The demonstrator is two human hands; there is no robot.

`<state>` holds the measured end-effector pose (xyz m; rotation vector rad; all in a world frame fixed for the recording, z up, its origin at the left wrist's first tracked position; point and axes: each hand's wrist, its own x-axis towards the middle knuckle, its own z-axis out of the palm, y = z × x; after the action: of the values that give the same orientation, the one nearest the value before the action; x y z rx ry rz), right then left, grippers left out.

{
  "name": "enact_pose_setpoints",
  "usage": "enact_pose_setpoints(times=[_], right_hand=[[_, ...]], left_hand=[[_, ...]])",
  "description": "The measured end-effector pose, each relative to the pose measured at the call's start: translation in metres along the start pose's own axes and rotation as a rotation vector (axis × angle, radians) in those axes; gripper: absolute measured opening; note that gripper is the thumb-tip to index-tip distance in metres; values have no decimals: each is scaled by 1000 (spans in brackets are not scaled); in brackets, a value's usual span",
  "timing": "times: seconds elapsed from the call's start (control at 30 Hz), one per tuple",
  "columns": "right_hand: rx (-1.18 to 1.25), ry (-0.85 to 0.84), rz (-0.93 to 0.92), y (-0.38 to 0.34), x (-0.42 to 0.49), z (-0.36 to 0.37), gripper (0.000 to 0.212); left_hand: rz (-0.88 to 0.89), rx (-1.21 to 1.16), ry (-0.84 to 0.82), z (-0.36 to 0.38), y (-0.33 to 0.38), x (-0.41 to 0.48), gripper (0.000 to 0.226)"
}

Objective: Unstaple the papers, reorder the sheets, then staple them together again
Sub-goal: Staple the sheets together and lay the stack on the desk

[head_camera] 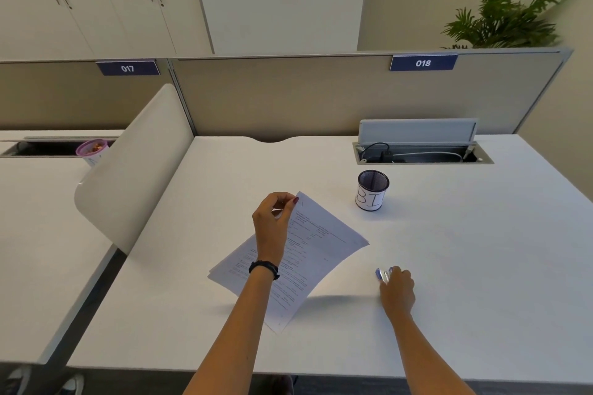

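Note:
A stack of printed white papers (321, 244) is lifted slightly off the white desk (481, 250), tilted, casting a shadow beneath. My left hand (272, 224) pinches the papers at their far top corner. To the right, my right hand (398, 290) rests on the desk, fingers closed around a small blue and silver stapler (382, 274), of which only the front end shows.
A mesh pen cup (372, 191) with a paper label stands behind the papers. An open cable tray (423, 152) with wires sits at the back right. A white curved divider (134, 170) bounds the left side; the partition wall runs behind.

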<state>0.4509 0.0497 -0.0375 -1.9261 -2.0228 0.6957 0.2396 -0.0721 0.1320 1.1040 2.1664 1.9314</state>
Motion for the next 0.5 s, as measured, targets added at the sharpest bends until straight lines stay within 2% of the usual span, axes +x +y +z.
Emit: enact_pose_setpoints(times=[0.1, 0.2, 0.3, 0.37, 0.5], right_hand=[[-58, 58, -71, -9, 2, -4, 41], [175, 13, -207, -26, 7, -7, 57], [381, -201, -345, -50, 13, -13, 53], [384, -363, -374, -68, 18, -16, 50], [400, -603, -384, -100, 19, -20, 61]], left_hand=[[-26, -21, 9, -2, -1, 1, 7], [-64, -36, 8, -3, -1, 5, 8], [-86, -50, 21, -5, -1, 10, 9], [-91, -56, 39, -7, -4, 15, 8], [-124, -69, 103, -14, -10, 31, 4]])
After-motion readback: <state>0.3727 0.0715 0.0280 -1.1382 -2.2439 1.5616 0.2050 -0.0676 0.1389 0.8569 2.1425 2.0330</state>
